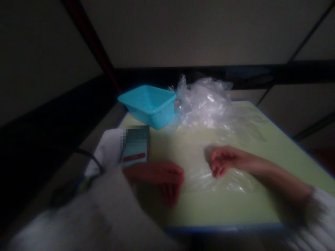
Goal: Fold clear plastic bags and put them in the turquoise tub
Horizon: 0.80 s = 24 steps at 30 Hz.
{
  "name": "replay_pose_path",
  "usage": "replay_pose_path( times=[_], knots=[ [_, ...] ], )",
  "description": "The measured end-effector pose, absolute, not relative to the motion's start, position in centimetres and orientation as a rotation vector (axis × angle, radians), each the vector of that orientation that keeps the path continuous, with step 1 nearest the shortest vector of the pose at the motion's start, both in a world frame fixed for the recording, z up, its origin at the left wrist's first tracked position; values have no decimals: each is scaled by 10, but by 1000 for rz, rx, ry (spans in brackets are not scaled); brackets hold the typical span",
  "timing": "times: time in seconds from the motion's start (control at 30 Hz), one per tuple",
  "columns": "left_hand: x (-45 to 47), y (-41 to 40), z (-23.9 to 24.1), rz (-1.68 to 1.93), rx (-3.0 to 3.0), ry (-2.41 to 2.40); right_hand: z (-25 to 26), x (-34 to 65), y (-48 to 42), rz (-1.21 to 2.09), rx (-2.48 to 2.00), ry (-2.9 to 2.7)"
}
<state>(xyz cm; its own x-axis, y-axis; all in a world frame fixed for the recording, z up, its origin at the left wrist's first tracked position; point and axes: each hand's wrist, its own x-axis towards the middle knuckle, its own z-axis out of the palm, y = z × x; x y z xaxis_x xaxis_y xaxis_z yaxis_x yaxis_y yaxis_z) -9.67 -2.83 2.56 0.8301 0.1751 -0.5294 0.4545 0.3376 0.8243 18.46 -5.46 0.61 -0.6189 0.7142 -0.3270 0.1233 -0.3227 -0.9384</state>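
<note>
My left hand [172,179] is bent at the wrist over the near left part of the table, its fingers pointing down and smeared by blur. No object shows in it, and I cannot tell how its fingers are set. Beneath and between my hands lies a flat clear plastic bag [199,179]. My right hand [222,160] rests at the right part of this bag, fingers curled in toward the palm, with nothing visible in them.
A turquoise plastic basin [162,116] stands at the table's back left. Beside it is a heap of crumpled clear plastic bags [206,99]. A phone [135,148] lies at the left on something white. The yellow-green table [209,212] has a blue edge.
</note>
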Motion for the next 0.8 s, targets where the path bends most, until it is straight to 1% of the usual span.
replay_pose_path(
  times=[0.13, 0.2, 0.27, 0.37, 0.43, 0.5, 0.6, 0.67, 0.8],
  knots=[
    [-97, -29, 24, -210, 1284, 619, 6, 188, -54, 1941, -1131, -1515],
    [-94, -28, 22, -198, 1364, 612, 10, 189, -54, 1815, -1191, -1538],
    [-91, -26, 21, -56, 1530, 611, 15, 190, -54, 1589, -1268, -1563],
    [-85, -25, 21, 324, 1858, 664, 22, 194, -54, 1196, -1357, -1600],
    [-83, -26, 20, 503, 2069, 662, 26, 197, -55, 954, -1433, -1672],
    [-82, -27, 19, 555, 2260, 628, 28, 200, -55, 715, -1541, -1777],
    [-83, -27, 14, 498, 2499, 610, 29, 200, -56, 430, -1676, -1918],
    [-84, -27, 11, 466, 2612, 586, 29, 198, -57, 354, -1712, -1991],
    [-85, -28, 8, 513, 2737, 487, 29, 191, -60, 359, -1706, -2098]
  ],
)
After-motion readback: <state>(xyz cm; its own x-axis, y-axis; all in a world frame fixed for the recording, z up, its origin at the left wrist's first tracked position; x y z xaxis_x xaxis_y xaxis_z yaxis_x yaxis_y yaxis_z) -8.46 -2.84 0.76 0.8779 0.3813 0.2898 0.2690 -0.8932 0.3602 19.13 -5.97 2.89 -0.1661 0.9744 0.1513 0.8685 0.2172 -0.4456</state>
